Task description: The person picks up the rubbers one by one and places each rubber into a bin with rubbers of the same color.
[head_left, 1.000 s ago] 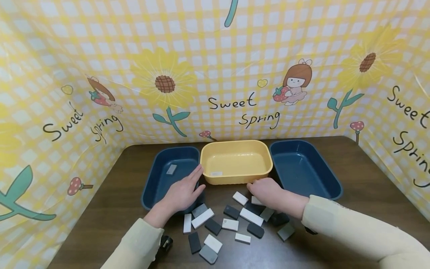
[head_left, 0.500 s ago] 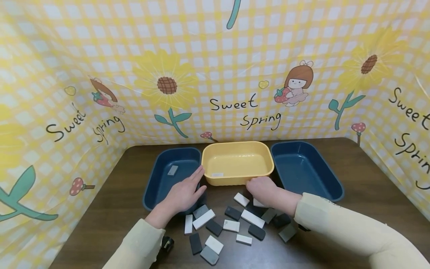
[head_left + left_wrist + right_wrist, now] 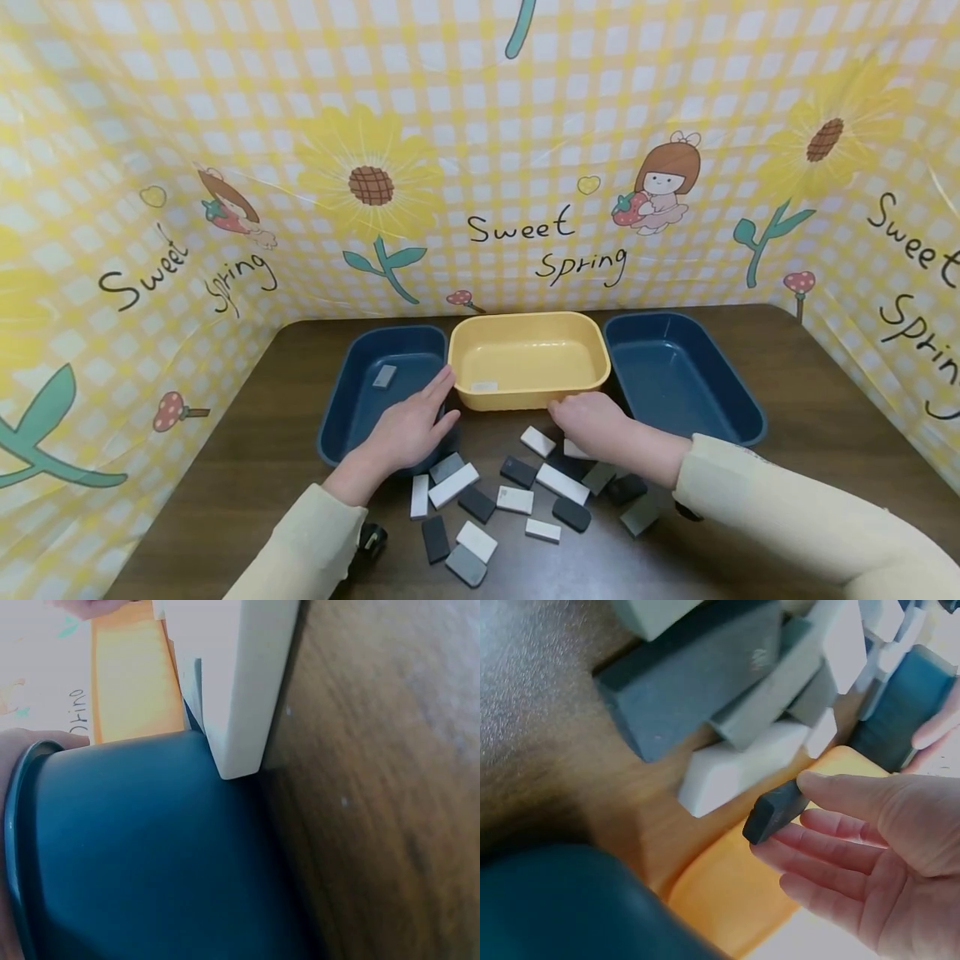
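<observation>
My right hand [image 3: 592, 423] is in front of the yellow tray [image 3: 525, 402], close to its front wall. In the right wrist view its thumb and fingers pinch a small black rectangular block [image 3: 775, 811]; the head view hides this block behind the hand. My left hand [image 3: 407, 431] lies over the near right side of the left blue tray [image 3: 327, 433], fingers straight, fingertips right by the yellow tray's left corner. One small grey block [image 3: 385, 377] lies in that blue tray, and a pale one [image 3: 483, 387] in the yellow tray.
Several white, grey and black blocks lie scattered on the brown table [image 3: 247, 500] in front of the trays, among them a long white block [image 3: 562, 483] and a black one [image 3: 572, 514]. A right blue tray [image 3: 738, 408] stands beside the yellow one. A checked cloth [image 3: 480, 108] surrounds the table.
</observation>
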The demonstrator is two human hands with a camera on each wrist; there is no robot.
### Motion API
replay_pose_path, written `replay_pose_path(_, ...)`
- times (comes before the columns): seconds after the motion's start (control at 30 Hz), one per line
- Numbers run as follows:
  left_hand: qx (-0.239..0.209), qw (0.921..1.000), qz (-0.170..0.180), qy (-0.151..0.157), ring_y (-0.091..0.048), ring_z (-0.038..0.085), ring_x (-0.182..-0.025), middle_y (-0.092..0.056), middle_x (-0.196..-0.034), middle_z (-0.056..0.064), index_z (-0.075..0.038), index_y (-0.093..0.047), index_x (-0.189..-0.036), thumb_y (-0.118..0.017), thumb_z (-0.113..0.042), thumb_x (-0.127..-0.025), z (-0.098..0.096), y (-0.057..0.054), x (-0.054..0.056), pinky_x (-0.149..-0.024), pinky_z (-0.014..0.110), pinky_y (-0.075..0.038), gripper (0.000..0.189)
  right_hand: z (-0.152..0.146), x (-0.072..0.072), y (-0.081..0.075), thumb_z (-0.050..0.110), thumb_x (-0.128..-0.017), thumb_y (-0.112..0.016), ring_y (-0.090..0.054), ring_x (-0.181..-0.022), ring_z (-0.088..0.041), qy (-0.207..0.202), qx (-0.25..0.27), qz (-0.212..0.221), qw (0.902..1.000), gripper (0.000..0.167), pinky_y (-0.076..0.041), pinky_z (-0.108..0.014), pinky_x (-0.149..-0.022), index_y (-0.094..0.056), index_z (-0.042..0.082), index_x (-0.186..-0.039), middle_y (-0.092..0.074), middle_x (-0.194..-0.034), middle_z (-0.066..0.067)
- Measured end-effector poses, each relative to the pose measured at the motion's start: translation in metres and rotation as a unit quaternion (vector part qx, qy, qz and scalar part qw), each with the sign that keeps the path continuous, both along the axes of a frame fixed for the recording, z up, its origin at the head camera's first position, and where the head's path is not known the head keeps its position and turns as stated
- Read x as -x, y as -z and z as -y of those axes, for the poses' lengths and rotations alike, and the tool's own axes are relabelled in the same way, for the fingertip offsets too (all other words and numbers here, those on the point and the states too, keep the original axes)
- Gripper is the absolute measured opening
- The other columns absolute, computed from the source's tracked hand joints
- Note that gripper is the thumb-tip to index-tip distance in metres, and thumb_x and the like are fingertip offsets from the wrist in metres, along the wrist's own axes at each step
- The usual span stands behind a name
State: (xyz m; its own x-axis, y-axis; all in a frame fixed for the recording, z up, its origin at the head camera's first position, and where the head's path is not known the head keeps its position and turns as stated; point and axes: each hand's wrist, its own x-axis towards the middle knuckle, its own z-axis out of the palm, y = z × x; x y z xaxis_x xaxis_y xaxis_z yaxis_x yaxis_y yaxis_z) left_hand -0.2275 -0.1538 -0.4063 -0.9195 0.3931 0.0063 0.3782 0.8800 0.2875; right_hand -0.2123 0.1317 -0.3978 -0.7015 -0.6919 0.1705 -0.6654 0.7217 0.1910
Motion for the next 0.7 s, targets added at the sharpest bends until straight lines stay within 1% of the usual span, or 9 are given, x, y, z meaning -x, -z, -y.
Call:
replay_pose_path(0.1,0.001,1.0,0.002,-0.001,-0.033,0.026,-0.139,-0.017,-0.16,0.001,-0.012,-0.023,-0.155,-0.049,-0.038,-0.101,0.0,0.0,0.0,-0.105,0.048,-0.037,0.065,-0.002,-0.007,-0.009,0.004,-0.082,-0.075,-0.058,-0.06,-0.015,0.003,0.001,0.011,0.9999,0.012,-0.05,-0.026,-0.054,-0.064,0.006,-0.086,-0.057,-0.066,-0.001)
replay_pose_path(0.2,0.001,1.0,0.001,0.001,-0.034,0.026,-0.139,-0.018,-0.16,0.001,-0.012,-0.024,-0.155,-0.05,-0.038,-0.101,0.0,-0.001,0.0,-0.105,0.048,-0.037,0.065,-0.006,-0.013,-0.02,0.012,-0.079,-0.081,-0.06,-0.064,-0.015,0.013,0.007,0.029,0.9995,0.022,-0.052,-0.027,-0.058,-0.064,0.006,-0.09,-0.061,-0.073,-0.002)
replay_pose_path(0.27,0.007,1.0,-0.002,0.002,-0.033,0.026,-0.14,-0.019,-0.16,0.002,-0.011,-0.024,-0.155,-0.05,-0.038,-0.101,-0.001,-0.002,0.001,-0.106,0.047,-0.036,0.065,-0.009,-0.015,-0.028,0.016,-0.078,-0.083,-0.059,-0.064,-0.015,0.022,0.011,0.046,0.9986,0.026,-0.052,-0.028,-0.058,-0.063,0.007,-0.092,-0.061,-0.075,-0.001)
replay_pose_path(0.43,0.036,0.9991,-0.022,0.002,-0.029,0.03,-0.141,-0.023,-0.158,0.008,-0.007,-0.027,-0.153,-0.051,-0.04,-0.1,-0.007,-0.004,0.001,-0.108,0.053,-0.031,0.067,-0.02,-0.016,-0.047,0.018,-0.081,-0.079,-0.049,-0.055,-0.011,0.04,0.039,0.083,0.9949,0.022,-0.045,-0.026,-0.052,-0.06,0.011,-0.089,-0.054,-0.068,0.003)
replay_pose_path(0.57,0.053,0.9974,-0.046,0.013,-0.025,0.032,-0.143,-0.025,-0.157,0.013,-0.002,-0.029,-0.152,-0.052,-0.041,-0.1,-0.017,-0.006,-0.002,-0.108,0.06,-0.024,0.068,-0.03,-0.014,-0.061,0.018,-0.082,-0.079,-0.049,-0.055,-0.01,0.041,0.064,0.077,0.9942,0.022,-0.045,-0.026,-0.051,-0.06,0.01,-0.089,-0.059,-0.069,0.002)
replay_pose_path(0.7,0.062,0.9945,-0.074,0.042,-0.023,0.031,-0.143,-0.024,-0.157,0.014,-0.001,-0.029,-0.151,-0.053,-0.04,-0.099,-0.029,-0.009,-0.007,-0.109,0.061,-0.02,0.069,-0.042,-0.008,-0.072,0.016,-0.081,-0.08,-0.053,-0.06,-0.011,0.056,0.099,0.072,0.9909,0.023,-0.049,-0.026,-0.055,-0.063,0.007,-0.094,-0.066,-0.079,-0.003)
